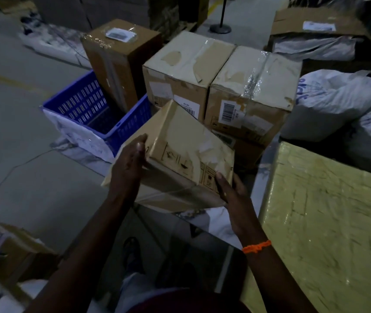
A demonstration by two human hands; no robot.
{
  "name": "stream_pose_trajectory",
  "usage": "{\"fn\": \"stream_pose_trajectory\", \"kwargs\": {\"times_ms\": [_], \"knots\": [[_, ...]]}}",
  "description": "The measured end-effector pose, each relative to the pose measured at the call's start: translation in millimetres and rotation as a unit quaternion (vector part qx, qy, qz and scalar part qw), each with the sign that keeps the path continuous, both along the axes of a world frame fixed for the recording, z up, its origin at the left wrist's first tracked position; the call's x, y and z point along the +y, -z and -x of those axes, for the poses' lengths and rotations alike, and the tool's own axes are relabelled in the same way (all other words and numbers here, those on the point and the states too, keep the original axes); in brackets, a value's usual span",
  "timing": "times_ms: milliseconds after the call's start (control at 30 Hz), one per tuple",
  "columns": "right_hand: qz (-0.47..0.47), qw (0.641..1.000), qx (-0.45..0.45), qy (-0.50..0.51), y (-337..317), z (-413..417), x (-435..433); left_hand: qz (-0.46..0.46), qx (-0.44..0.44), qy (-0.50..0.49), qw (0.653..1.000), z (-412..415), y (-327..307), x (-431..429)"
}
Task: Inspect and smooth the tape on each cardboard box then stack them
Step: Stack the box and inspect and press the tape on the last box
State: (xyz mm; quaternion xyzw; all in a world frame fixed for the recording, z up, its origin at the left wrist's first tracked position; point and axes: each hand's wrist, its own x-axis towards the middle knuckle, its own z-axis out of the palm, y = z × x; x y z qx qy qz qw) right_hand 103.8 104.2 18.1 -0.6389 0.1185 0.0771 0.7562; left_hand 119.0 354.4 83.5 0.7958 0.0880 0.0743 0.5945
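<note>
**Tilted carton held between two hands**

Here, a small tan cardboard box with clear tape and printed handling symbols [180, 152] is held tilted in the air, one corner pointing up and away from the person. The left hand [130, 163] presses flat against its left side, fingers stretched upward along the edge. The right hand [231, 190] supports the lower right corner, with the thumb lying on the face that carries the symbols and the palm beneath. Both hands are clamped on the box from opposite sides. An orange thread band [256, 246] circles the right wrist.

Just behind the held box stand two larger pale cardboard cartons side by side, the left one with torn patches on top [186, 64] and the right one wrapped in a shiny tape strip with a barcode label [254, 86]; they touch each other. To their left, a tall brown carton with a white label on top [119, 57] stands beside or in a blue slotted plastic crate [94, 111]; which, I cannot tell. On the right, near the right forearm, lies a broad yellowish parcel wrapped in plastic film [328, 222]. White filled sacks [335, 98] lie beyond it, and an opened brown carton [315, 26] sits at the far right. The scene is dim.
</note>
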Motion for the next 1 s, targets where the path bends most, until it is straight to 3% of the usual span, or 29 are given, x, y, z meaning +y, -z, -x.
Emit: {"fn": "stream_pose_trajectory", "kwargs": {"times_ms": [167, 467, 533, 633, 700, 800, 900, 1000], "knots": [[0.04, 0.997, -0.057, 0.037, -24.3, -0.7, -24.2, 0.156, 0.018, -0.023, 0.987, 2.0, -5.7, -18.9], [0.226, 0.971, -0.047, 0.056, -30.2, -2.8, -58.4, 0.109, 0.116, 0.058, 0.985, 6.8, 37.8, -44.8], [0.303, 0.948, -0.079, 0.059, -37.8, 4.4, -54.5, 0.05, 0.079, 0.055, 0.994, 6.8, 34.1, -42.2], [0.482, 0.856, -0.169, 0.079, -53.8, 2.5, -45.4, -0.123, -0.054, 0.071, 0.988, 0.7, 24.8, -38.3], [0.554, 0.802, -0.222, 0.018, -61.0, -8.8, -36.0, -0.282, -0.11, 0.111, 0.947, -10.6, 16.7, -40.2], [0.609, 0.755, -0.216, -0.113, -60.8, -31.9, -23.2, -0.457, -0.072, 0.214, 0.861, -26.6, 1.9, -57.3], [0.647, 0.719, -0.198, -0.155, -59.3, -44.4, -17.5, -0.509, -0.037, 0.269, 0.817, -36.6, 1.8, -67.5], [0.648, 0.719, -0.193, -0.161, -56.7, -45.6, -19.9, -0.519, -0.045, 0.269, 0.81, -35.6, 8.9, -66.2]]}}
